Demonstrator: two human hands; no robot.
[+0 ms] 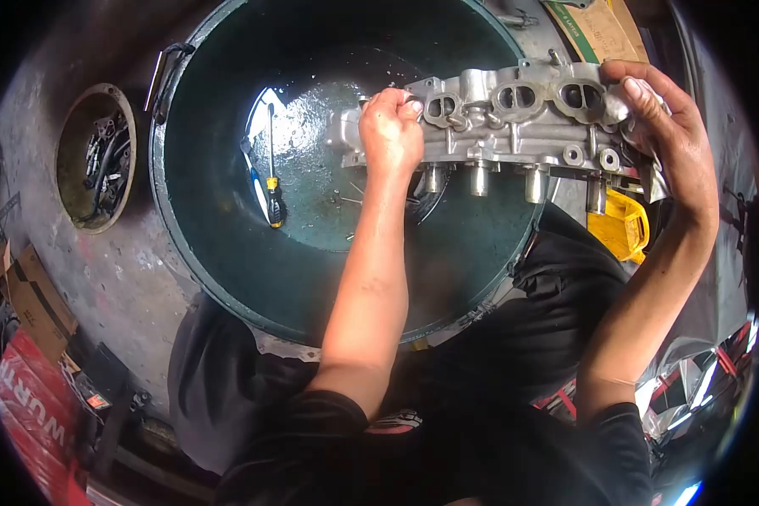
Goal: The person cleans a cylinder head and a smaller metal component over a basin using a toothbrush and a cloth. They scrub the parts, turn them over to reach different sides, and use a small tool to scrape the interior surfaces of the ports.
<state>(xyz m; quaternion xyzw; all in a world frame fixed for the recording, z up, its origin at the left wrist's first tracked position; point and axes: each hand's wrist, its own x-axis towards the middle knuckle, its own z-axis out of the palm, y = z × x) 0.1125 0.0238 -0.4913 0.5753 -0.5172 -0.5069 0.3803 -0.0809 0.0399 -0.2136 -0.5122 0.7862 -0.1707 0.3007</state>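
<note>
A long grey aluminium engine casting (497, 135) is held over a large dark green tub (228, 291). It has divided oval ports along its upper side and several short metal tubes sticking out below. My left hand (392, 135) is closed at the casting's left part, beside the leftmost visible port; its fingertips are partly hidden. At the right end, my right hand (679, 139) grips a whitish rag (617, 110), bunched against the metal near the last port, with a fold hanging under the palm. Inside the tub lie a yellow-and-black screwdriver (274, 202) and a blue-handled tool (256, 181).
Left of the tub stands a round container (78, 202) with metal parts and dark hoses. A yellow plastic item (620, 228) lies at the right. Cardboard (599, 34) is at the upper right, and a red printed bag (34, 396) at the lower left.
</note>
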